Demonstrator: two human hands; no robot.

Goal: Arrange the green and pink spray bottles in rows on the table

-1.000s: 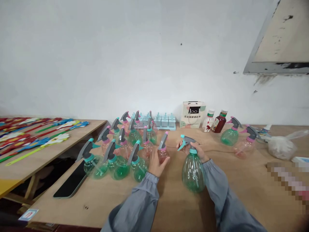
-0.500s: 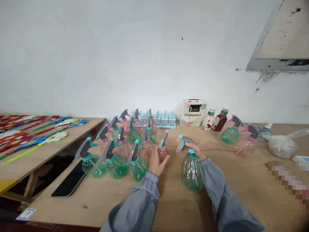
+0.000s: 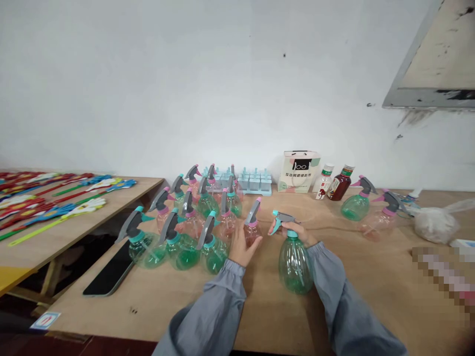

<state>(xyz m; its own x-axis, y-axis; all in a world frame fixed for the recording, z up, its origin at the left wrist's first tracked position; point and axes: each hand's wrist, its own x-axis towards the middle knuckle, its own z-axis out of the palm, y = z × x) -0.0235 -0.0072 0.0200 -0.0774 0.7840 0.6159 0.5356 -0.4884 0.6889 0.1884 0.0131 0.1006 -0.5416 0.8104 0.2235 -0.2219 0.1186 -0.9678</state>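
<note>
My right hand point(image 3: 303, 234) grips a clear green spray bottle point(image 3: 296, 267) around its neck, below the grey and turquoise trigger head, and the bottle looks upright. My left hand point(image 3: 242, 248) is curled around the side of a pink spray bottle point(image 3: 253, 232) with a grey and pink head, its thumb on the near side. Left of that hand, several green and pink spray bottles stand in rows; the nearest is a green spray bottle point(image 3: 214, 257). My fingers partly hide the pink bottle.
A phone point(image 3: 109, 272) lies at the left of the table. Behind stand a light-blue mould point(image 3: 256, 184), a paper bag point(image 3: 299, 173) and two drink bottles. Two more spray bottles and a plastic bag point(image 3: 436, 224) are at the right. Colourful hand-shaped sticks cover another table.
The view has shifted slightly. My right hand's fingers have moved a little at the green bottle's trigger head. My left hand stays at the pink bottle.
</note>
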